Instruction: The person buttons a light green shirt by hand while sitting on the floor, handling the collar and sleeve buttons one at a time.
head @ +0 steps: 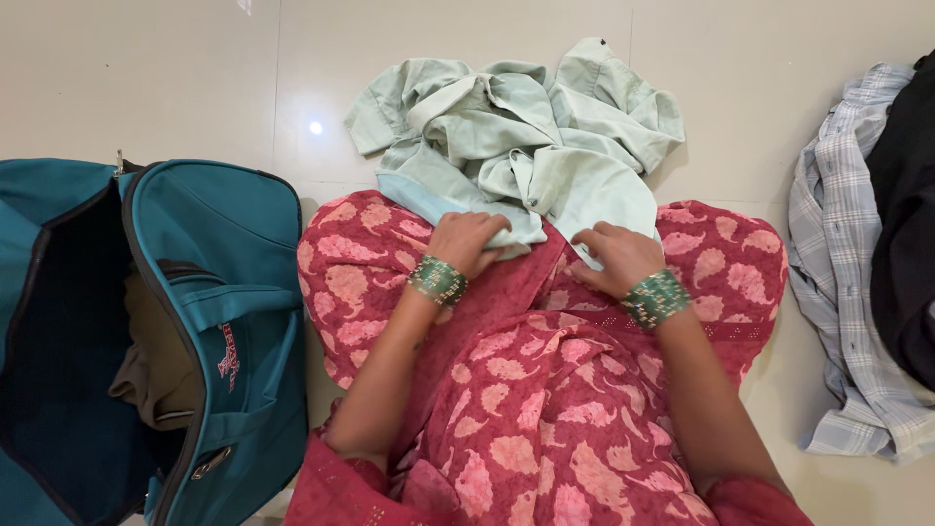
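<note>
Both hands — left hand (467, 244), right hand (618, 255) — pressed flat, fingers narrow, on the pale green shirt's (516, 136) near hem, crumpled between lap and floor (146, 78); it looked soft, light — best gripped at hem.

Bag and clothes on the tiled floor

An open teal travel bag (229, 321) lies on the pale floor (146, 78), a brown garment (156, 365) inside it. Well apart to the bag's right, a checked grey shirt (842, 282) lies spread, with a black garment (906, 234) overlapping its far edge.
</note>
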